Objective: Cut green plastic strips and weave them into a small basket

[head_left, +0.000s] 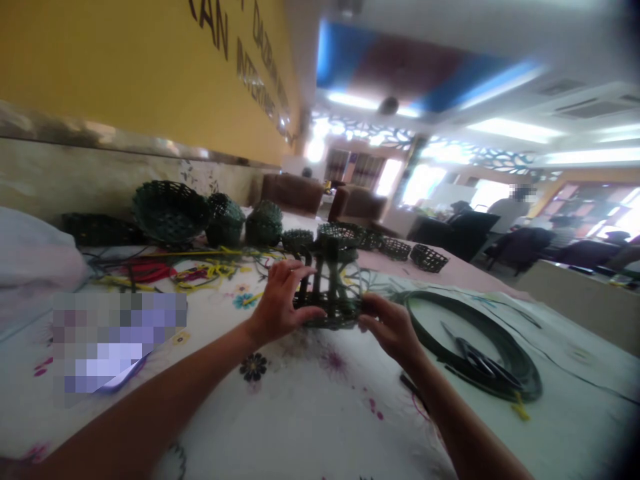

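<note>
A partly woven dark green basket (330, 303) is between my hands, with long unwoven strips rising from its woven base. My left hand (280, 300) holds its left side, thumb low at the front and fingers up along the strips. At the lower right side of the weave, my right hand (393, 327) pinches with thumb and fingers. What exactly lies between those fingertips is hard to make out. Right of that hand lies a coil of dark green strip (520, 360), with scissors (483, 360) resting across its inside.
Finished green baskets, among them a large bowl-shaped one (173, 210), line the back of the table. Red and yellow strips (210, 270) lie at the left behind a phone (125, 347). Chairs (293, 193) and a distant person (515, 210) are beyond the flowered tablecloth (300, 407).
</note>
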Demonstrator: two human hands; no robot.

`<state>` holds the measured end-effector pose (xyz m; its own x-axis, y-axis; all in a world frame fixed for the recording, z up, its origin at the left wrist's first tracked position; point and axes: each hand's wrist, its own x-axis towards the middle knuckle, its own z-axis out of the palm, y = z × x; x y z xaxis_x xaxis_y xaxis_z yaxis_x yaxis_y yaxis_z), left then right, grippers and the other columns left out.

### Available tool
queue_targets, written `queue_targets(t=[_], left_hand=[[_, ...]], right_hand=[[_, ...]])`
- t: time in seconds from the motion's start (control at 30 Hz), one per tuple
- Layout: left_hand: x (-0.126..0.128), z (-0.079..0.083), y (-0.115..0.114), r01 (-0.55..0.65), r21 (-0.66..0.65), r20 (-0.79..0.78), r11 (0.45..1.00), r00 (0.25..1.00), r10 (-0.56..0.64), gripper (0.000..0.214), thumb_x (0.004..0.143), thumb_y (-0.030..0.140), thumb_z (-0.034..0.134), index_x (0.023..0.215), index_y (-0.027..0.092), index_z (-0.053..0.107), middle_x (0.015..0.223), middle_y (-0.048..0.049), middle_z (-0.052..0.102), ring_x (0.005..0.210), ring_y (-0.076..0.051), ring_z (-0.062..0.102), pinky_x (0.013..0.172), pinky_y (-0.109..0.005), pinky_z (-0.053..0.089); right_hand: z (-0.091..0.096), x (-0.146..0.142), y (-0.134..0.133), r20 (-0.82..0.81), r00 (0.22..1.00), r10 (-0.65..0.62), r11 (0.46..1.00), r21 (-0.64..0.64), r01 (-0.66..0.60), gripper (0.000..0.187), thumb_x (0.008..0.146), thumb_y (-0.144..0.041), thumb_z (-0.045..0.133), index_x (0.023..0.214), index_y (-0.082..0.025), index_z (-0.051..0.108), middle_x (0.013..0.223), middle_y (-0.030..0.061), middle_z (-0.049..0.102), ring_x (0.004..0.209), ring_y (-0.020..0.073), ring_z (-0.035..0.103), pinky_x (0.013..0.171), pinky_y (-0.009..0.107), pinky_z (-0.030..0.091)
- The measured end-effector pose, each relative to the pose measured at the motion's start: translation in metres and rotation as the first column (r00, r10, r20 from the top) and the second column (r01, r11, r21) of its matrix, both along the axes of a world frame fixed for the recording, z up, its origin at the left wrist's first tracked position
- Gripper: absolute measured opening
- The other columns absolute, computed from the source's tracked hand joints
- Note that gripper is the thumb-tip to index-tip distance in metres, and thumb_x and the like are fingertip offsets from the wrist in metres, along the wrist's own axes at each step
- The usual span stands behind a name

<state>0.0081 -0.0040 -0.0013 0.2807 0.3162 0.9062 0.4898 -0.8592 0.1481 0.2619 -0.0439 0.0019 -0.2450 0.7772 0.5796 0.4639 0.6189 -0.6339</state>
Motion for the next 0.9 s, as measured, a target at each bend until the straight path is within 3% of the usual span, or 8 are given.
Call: queue_targets(t=[0.2, 0.47, 0.6, 0.73, 0.83, 0.9], left_hand=[[0.003, -0.001, -0.005, 0.041, 0.066, -0.097, 0.997, 0.995, -0.034, 0.058, 0.082, 0.056, 0.066, 0.123, 0.021, 0.047, 0.115, -0.0111, 0.053, 0.111, -0.028, 0.049, 0.100, -0.047, 0.038], [0.007, -0.003, -0.011, 0.067, 0.016, -0.116, 0.998, 0.991, -0.065, 0.037, 0.088, 0.038, 0.064, 0.117, 0.020, 0.049, 0.107, -0.0096, 0.055, 0.101, -0.025, 0.051, 0.092, -0.043, 0.043], [0.006, -0.005, -0.007, 0.052, 0.006, -0.112, 0.999, 0.992, -0.051, 0.045, 0.088, 0.041, 0.064, 0.123, 0.019, 0.047, 0.110, -0.0108, 0.054, 0.104, -0.026, 0.050, 0.094, -0.044, 0.042], [0.006, -0.006, -0.008, 0.050, 0.032, -0.097, 0.998, 0.994, -0.046, 0.062, 0.082, 0.059, 0.063, 0.126, 0.018, 0.049, 0.110, -0.0108, 0.055, 0.101, -0.026, 0.050, 0.094, -0.044, 0.040], [0.009, -0.007, -0.009, 0.013, 0.023, -0.099, 1.000, 0.995, -0.010, 0.059, 0.086, 0.060, 0.056, 0.128, 0.018, 0.054, 0.103, -0.0094, 0.054, 0.098, -0.025, 0.049, 0.092, -0.042, 0.040], [0.010, -0.008, -0.008, -0.019, -0.029, -0.139, 0.999, 0.990, 0.015, 0.058, 0.087, 0.062, 0.054, 0.127, 0.019, 0.058, 0.100, -0.0089, 0.051, 0.097, -0.024, 0.048, 0.092, -0.042, 0.040]], right_hand=[[0.001, -0.004, -0.002, 0.014, 1.000, 0.002, 1.000, -0.004, -0.002, 0.021, 0.085, -0.036, 0.065, 0.093, -0.017, 0.062, 0.063, -0.0004, 0.064, 0.052, 0.0144, 0.058, 0.053, 0.027, 0.048], [-0.001, -0.008, -0.001, -0.022, 0.998, -0.060, 0.998, 0.020, 0.061, 0.022, 0.082, -0.036, 0.065, 0.093, -0.018, 0.060, 0.058, -0.0036, 0.058, 0.050, 0.0131, 0.054, 0.049, 0.026, 0.046], [-0.004, -0.013, -0.003, -0.024, 0.996, -0.084, 0.996, 0.041, 0.085, 0.021, 0.084, -0.033, 0.063, 0.099, -0.018, 0.059, 0.063, -0.0022, 0.060, 0.051, 0.0127, 0.053, 0.050, 0.025, 0.046], [-0.009, -0.019, -0.007, -0.020, 0.996, -0.089, 0.991, 0.103, 0.091, 0.041, 0.088, -0.029, 0.059, 0.127, -0.019, 0.050, 0.077, -0.0003, 0.066, 0.056, 0.0130, 0.057, 0.053, 0.024, 0.046], [-0.012, -0.018, -0.008, 0.086, 0.978, -0.189, 0.963, 0.210, 0.168, 0.051, 0.091, -0.029, 0.057, 0.140, -0.021, 0.047, 0.080, 0.0010, 0.068, 0.060, 0.0141, 0.059, 0.054, 0.024, 0.046], [-0.013, -0.015, -0.006, 0.189, 0.957, -0.221, 0.953, 0.251, 0.170, 0.046, 0.092, -0.032, 0.056, 0.137, -0.022, 0.054, 0.081, 0.0026, 0.069, 0.062, 0.0154, 0.061, 0.058, 0.025, 0.047]])
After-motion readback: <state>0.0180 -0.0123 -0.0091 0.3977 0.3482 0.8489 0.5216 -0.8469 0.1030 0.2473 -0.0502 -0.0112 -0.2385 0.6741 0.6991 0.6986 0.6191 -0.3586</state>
